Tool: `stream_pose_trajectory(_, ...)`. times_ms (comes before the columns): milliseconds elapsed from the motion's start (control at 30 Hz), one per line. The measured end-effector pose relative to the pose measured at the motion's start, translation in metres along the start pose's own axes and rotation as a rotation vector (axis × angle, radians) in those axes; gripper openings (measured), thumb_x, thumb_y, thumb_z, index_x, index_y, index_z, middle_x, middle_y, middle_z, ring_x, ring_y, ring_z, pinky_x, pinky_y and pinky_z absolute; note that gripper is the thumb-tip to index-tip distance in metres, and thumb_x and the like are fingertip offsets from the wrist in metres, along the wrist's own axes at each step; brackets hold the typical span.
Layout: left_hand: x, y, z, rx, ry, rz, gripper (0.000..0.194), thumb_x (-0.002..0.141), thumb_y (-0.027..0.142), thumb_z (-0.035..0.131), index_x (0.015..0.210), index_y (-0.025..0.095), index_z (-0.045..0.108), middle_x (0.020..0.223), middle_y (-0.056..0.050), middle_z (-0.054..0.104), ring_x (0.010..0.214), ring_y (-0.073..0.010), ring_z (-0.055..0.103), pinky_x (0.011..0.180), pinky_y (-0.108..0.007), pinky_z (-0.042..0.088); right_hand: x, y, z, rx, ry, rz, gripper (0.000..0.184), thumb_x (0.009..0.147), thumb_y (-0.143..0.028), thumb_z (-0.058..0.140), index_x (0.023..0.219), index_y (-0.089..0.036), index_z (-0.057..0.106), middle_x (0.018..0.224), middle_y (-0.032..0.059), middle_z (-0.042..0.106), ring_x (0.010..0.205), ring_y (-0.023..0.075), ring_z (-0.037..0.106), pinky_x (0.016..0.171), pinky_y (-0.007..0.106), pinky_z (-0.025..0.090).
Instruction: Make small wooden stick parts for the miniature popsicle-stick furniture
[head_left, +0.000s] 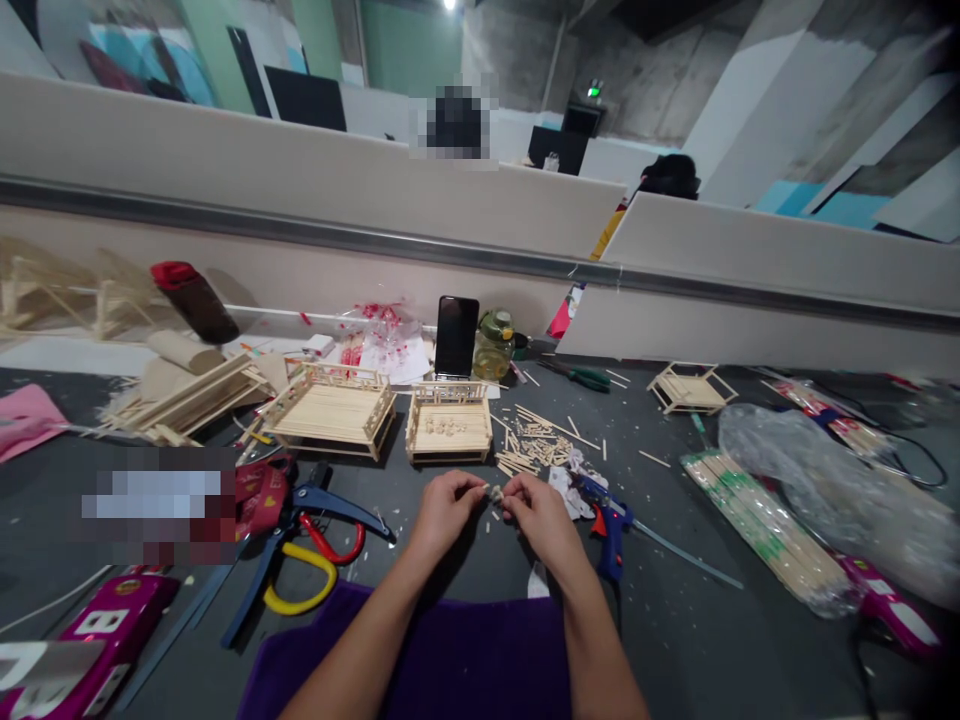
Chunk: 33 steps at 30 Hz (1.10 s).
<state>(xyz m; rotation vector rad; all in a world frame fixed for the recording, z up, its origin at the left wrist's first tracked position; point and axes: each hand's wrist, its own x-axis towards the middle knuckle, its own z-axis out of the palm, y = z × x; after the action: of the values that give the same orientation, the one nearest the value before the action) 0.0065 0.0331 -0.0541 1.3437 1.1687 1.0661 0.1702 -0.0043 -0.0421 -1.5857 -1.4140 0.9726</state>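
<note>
My left hand (448, 508) pinches a tiny pale wooden piece (487, 489) between thumb and fingertips. Close beside it, my right hand (538, 512) pinches another small pale wooden piece (496, 494); its exact shape is too small to make out. Just beyond the hands stands a miniature wooden bench (431, 446) with small bits on its seat, and left of it a larger one (322, 415). A pile of short cut sticks (536, 440) lies beyond my right hand. To the right, a blue glue gun (613, 535) rests on the table, a glue stick protruding from its back.
Blue cutters (262, 580) and scissors with red and yellow handles (300, 585) lie at left. A phone (457, 335) stands upright before a low partition, near a green bottle (495, 345). Bagged sticks (765, 525) and a small wooden frame (691, 388) lie at right.
</note>
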Motion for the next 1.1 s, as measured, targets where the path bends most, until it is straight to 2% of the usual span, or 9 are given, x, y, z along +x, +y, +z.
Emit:
stream_pose_trajectory(133, 0.003, -0.002, -0.003, 0.025, 0.025, 0.01, 0.003, 0.064, 0.022, 0.073, 0.064, 0.022, 0.075, 0.069, -0.005, 0.071, 0.07, -0.0202, 0.059, 0.066, -0.027, 0.041, -0.002, -0.001, -0.001, -0.07, 0.034, -0.024, 0.011, 0.071, -0.013, 0.055, 0.068, -0.022, 0.06, 0.058, -0.004, 0.058, 0.055, 0.0147, 0.054, 0.054, 0.024, 0.038)
stream_pose_trajectory(233, 0.004, -0.006, -0.002, 0.021, 0.008, -0.011, 0.003, 0.063, 0.022, 0.072, 0.065, 0.019, 0.074, 0.064, -0.003, 0.068, 0.061, -0.0174, 0.056, 0.06, -0.025, 0.039, -0.002, -0.002, -0.001, -0.072, 0.023, -0.029, 0.009, 0.071, -0.014, 0.056, 0.069, -0.022, 0.06, 0.061, -0.004, 0.058, 0.058, 0.0145, 0.052, 0.055, 0.023, 0.035)
stream_pose_trajectory(400, 0.005, -0.011, -0.002, 0.005, -0.019, -0.045, 0.009, 0.061, 0.022, 0.073, 0.067, 0.016, 0.07, 0.057, 0.001, 0.062, 0.051, -0.012, 0.048, 0.051, -0.022, 0.034, 0.001, 0.0, 0.0, 0.022, -0.054, -0.006, 0.004, 0.074, -0.02, 0.055, 0.076, -0.022, 0.059, 0.06, -0.0057, 0.054, 0.054, 0.0123, 0.05, 0.049, 0.021, 0.038)
stream_pose_trajectory(567, 0.005, -0.005, 0.0, -0.051, -0.093, -0.06, 0.016, 0.062, 0.025, 0.072, 0.076, 0.015, 0.074, 0.073, -0.005, 0.072, 0.067, -0.0172, 0.06, 0.062, -0.025, 0.044, 0.003, 0.005, 0.003, 0.113, -0.103, 0.034, 0.005, 0.075, -0.024, 0.057, 0.078, -0.021, 0.058, 0.06, -0.006, 0.053, 0.049, 0.0103, 0.05, 0.045, 0.019, 0.041)
stream_pose_trajectory(667, 0.005, -0.001, 0.002, -0.093, -0.131, -0.077, 0.018, 0.065, 0.029, 0.071, 0.075, 0.015, 0.074, 0.072, -0.006, 0.072, 0.066, -0.0168, 0.06, 0.062, -0.026, 0.044, 0.004, 0.006, 0.004, 0.14, -0.105, 0.045, 0.006, 0.076, -0.026, 0.058, 0.078, -0.02, 0.059, 0.061, -0.0053, 0.054, 0.05, 0.0102, 0.05, 0.044, 0.019, 0.042)
stream_pose_trajectory(800, 0.003, 0.004, 0.003, -0.122, -0.13, -0.122, 0.019, 0.066, 0.032, 0.072, 0.068, 0.013, 0.07, 0.06, -0.003, 0.066, 0.053, -0.012, 0.053, 0.052, -0.023, 0.039, 0.004, 0.005, 0.005, 0.163, -0.089, 0.052, 0.013, 0.079, -0.032, 0.057, 0.077, -0.019, 0.061, 0.063, -0.0033, 0.057, 0.052, 0.0107, 0.051, 0.043, 0.019, 0.043)
stream_pose_trajectory(933, 0.0, 0.01, 0.002, -0.159, -0.119, -0.189, 0.024, 0.066, 0.036, 0.073, 0.07, 0.013, 0.069, 0.057, -0.002, 0.064, 0.044, -0.0078, 0.045, 0.043, -0.02, 0.03, 0.003, 0.002, 0.005, 0.179, -0.084, 0.062, 0.025, 0.084, -0.04, 0.054, 0.084, -0.018, 0.066, 0.065, -0.0014, 0.062, 0.046, 0.0087, 0.049, 0.041, 0.018, 0.04)
stream_pose_trajectory(1000, -0.001, 0.013, 0.001, -0.192, -0.105, -0.219, 0.025, 0.064, 0.037, 0.075, 0.069, 0.013, 0.069, 0.055, 0.0, 0.062, 0.043, -0.0066, 0.042, 0.042, -0.019, 0.028, 0.002, -0.001, 0.006, 0.205, -0.099, 0.063, 0.028, 0.083, -0.042, 0.055, 0.09, -0.018, 0.067, 0.066, -0.0007, 0.063, 0.048, 0.0096, 0.052, 0.041, 0.019, 0.042)
stream_pose_trajectory(1100, -0.002, 0.017, 0.001, -0.245, -0.102, -0.251, 0.026, 0.06, 0.035, 0.078, 0.068, 0.013, 0.069, 0.051, 0.002, 0.058, 0.042, -0.0055, 0.039, 0.041, -0.019, 0.025, 0.002, -0.004, 0.009, 0.243, -0.092, 0.066, 0.025, 0.078, -0.04, 0.061, 0.088, -0.017, 0.066, 0.065, -0.0006, 0.062, 0.055, 0.0124, 0.057, 0.043, 0.019, 0.044)
